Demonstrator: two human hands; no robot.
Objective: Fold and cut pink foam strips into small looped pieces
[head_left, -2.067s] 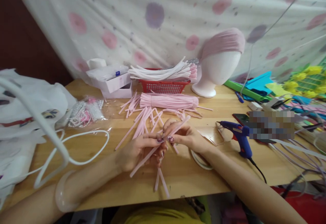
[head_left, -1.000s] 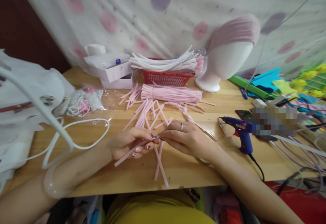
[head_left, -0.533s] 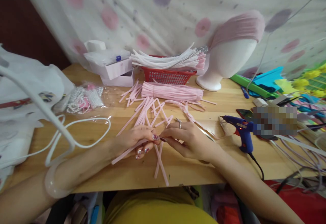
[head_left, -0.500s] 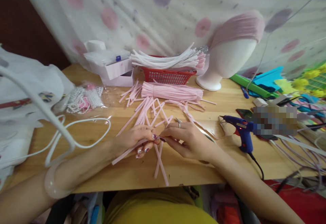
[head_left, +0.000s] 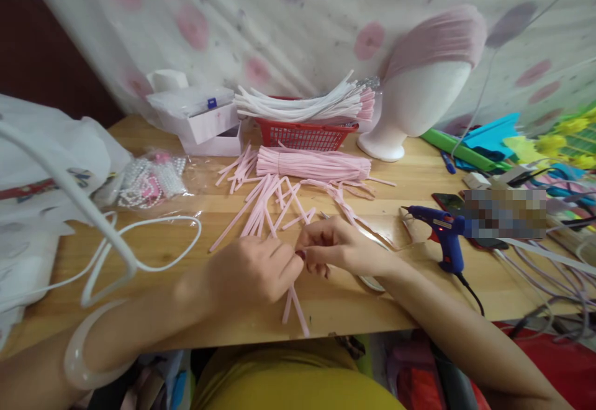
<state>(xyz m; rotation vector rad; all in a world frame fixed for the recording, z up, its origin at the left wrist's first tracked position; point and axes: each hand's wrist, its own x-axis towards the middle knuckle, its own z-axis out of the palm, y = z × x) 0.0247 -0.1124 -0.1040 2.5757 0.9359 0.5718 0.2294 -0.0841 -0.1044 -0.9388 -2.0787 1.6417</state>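
Your left hand (head_left: 254, 267) and right hand (head_left: 333, 248) meet, fingers curled, but can't tell how tight either grip is or what's inside. Two pink strips (head_left: 300, 312) poke out just below them on the desk (head_left: 354, 314).

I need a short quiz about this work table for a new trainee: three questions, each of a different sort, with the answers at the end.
1. True or false: a pink wrap covers the top of the white model head.

2. Choose one. What stands just behind the bundle of pink strips?
A) a bag of white beads
B) a red basket
C) a blue pen

3. Short answer: which of the person's hands is nearer to the blue glue gun?

Key:
1. True.
2. B.
3. The right hand.
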